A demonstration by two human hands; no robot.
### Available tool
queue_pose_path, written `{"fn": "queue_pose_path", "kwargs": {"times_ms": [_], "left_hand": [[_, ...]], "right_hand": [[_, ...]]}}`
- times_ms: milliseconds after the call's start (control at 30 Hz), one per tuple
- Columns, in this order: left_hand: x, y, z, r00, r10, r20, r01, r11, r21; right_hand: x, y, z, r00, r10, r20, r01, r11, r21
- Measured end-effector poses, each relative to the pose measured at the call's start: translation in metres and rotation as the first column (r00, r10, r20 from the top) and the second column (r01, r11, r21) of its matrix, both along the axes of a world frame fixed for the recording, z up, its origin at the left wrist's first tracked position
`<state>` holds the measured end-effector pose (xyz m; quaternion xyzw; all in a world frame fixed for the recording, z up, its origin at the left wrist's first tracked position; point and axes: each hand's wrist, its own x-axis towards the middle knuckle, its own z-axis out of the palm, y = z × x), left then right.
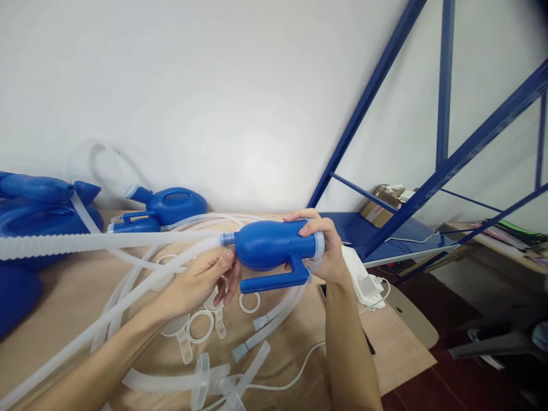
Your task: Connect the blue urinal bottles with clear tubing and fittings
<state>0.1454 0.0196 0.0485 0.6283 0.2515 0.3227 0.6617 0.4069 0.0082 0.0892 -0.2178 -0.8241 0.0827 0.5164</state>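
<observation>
A blue plastic urinal bottle (274,244) with a side handle is held sideways above the table. My right hand (323,242) wraps round its pale-capped end, fingers over the top. A white corrugated hose (107,245) runs in from the left to the pale blue connector (229,238) at the other end. Around that joint sits a thin metal wire clip (224,240). My left hand (218,271) is just below the joint, thumb and index finger pinched at the clip, other fingers curled partly out of sight under the bottle.
More blue bottles (180,204) stand at the back left by the wall. Clear hoses, ring-shaped parts (200,326) and translucent fittings (201,379) lie on the brown table (291,348). A power strip (362,277) is at the right edge, near a blue metal rack (372,108).
</observation>
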Motion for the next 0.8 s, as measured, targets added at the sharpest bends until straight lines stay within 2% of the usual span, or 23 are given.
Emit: {"fn": "queue_pose_path", "kwargs": {"times_ms": [100, 167, 233, 300, 333, 367, 433, 467, 500, 533, 600, 667, 733, 800], "left_hand": [[-0.003, 0.0, 0.001, 0.998, 0.055, -0.018, -0.055, 0.998, -0.018], [-0.007, -0.001, 0.005, 0.991, 0.11, -0.082, -0.111, 0.994, -0.006], [-0.014, -0.003, 0.012, 0.97, 0.13, -0.206, -0.113, 0.989, 0.093], [-0.024, -0.006, 0.021, 0.934, 0.202, -0.295, -0.116, 0.951, 0.286], [-0.03, -0.008, 0.025, 0.909, 0.294, -0.295, -0.157, 0.898, 0.411], [-0.035, -0.01, 0.028, 0.869, 0.418, -0.264, -0.223, 0.808, 0.545], [-0.043, -0.012, 0.03, 0.73, 0.669, -0.137, -0.338, 0.528, 0.779], [-0.046, -0.012, 0.03, 0.667, 0.74, -0.087, -0.333, 0.4, 0.854], [-0.047, -0.011, 0.029, 0.635, 0.768, -0.079, -0.281, 0.326, 0.902], [-0.048, -0.01, 0.026, 0.629, 0.768, -0.116, -0.208, 0.31, 0.928], [-0.048, -0.008, 0.022, 0.636, 0.726, -0.262, -0.048, 0.377, 0.925], [-0.048, -0.007, 0.019, 0.587, 0.719, -0.371, 0.059, 0.419, 0.906], [-0.05, -0.008, 0.018, 0.483, 0.781, -0.395, 0.118, 0.389, 0.914], [-0.053, -0.009, 0.02, 0.389, 0.833, -0.394, 0.176, 0.353, 0.919]], "right_hand": [[-0.001, -0.002, 0.002, 0.998, -0.012, 0.058, 0.01, 1.0, 0.027], [-0.001, -0.004, 0.004, 0.995, -0.02, 0.098, 0.017, 0.999, 0.033], [0.0, -0.003, 0.005, 0.995, -0.039, 0.094, 0.037, 0.999, 0.027], [-0.001, -0.002, 0.004, 0.996, -0.084, 0.043, 0.083, 0.996, 0.02], [-0.001, 0.0, 0.003, 0.993, -0.115, 0.007, 0.115, 0.993, 0.008], [-0.002, 0.001, 0.002, 0.988, -0.148, -0.035, 0.148, 0.989, -0.013], [-0.004, 0.005, -0.001, 0.969, -0.213, -0.128, 0.201, 0.975, -0.097], [-0.006, 0.007, -0.003, 0.953, -0.246, -0.179, 0.222, 0.964, -0.148], [-0.008, 0.009, -0.005, 0.931, -0.282, -0.23, 0.238, 0.95, -0.201], [-0.01, 0.011, -0.007, 0.906, -0.317, -0.279, 0.249, 0.935, -0.255], [-0.015, 0.015, -0.011, 0.854, -0.377, -0.357, 0.236, 0.894, -0.381], [-0.019, 0.02, -0.014, 0.807, -0.421, -0.414, 0.172, 0.838, -0.517], [-0.021, 0.023, -0.016, 0.787, -0.445, -0.428, 0.095, 0.772, -0.628], [-0.02, 0.025, -0.017, 0.823, -0.438, -0.363, 0.107, 0.746, -0.658]]}}
